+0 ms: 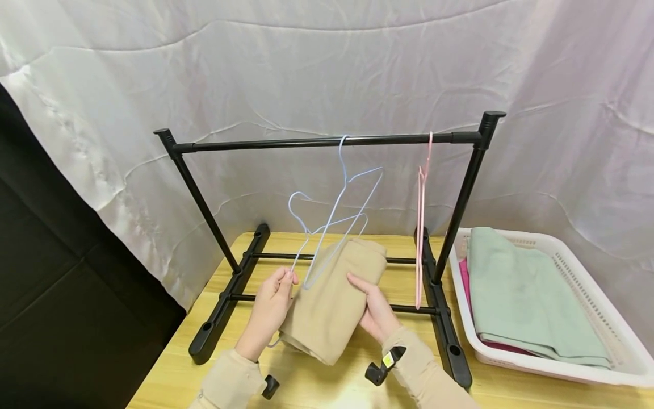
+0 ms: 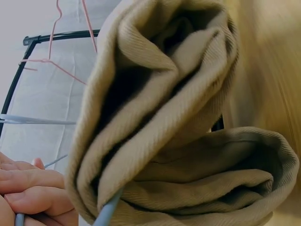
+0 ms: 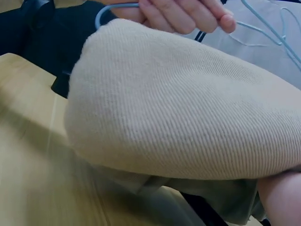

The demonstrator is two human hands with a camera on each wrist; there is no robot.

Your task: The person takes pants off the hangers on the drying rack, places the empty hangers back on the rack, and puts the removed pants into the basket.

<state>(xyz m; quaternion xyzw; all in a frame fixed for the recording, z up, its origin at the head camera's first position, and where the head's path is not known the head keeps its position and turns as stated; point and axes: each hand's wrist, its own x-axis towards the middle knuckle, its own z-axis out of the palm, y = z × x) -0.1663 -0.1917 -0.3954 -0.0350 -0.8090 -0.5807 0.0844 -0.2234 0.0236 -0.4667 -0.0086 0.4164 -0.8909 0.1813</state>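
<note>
A pale blue wire hanger is pinched in my left hand, its hook pointing up. The thick folded tan garment hangs tilted over this hanger, and my right hand grips its right side. Rolled-looking layers of the tan twill cloth fill the left wrist view, with blue wire emerging beneath them. Which kind of garment it is, I cannot tell. A second blue hanger hangs from the rack's bar, just in front of or beside the garment; its lower corner overlaps the cloth in the head view.
A black rack stands on the wooden table. Pink hangers hang near its right end. On the right, a white basket holds a folded pale green cloth over a magenta one. Grey curtain hangs behind.
</note>
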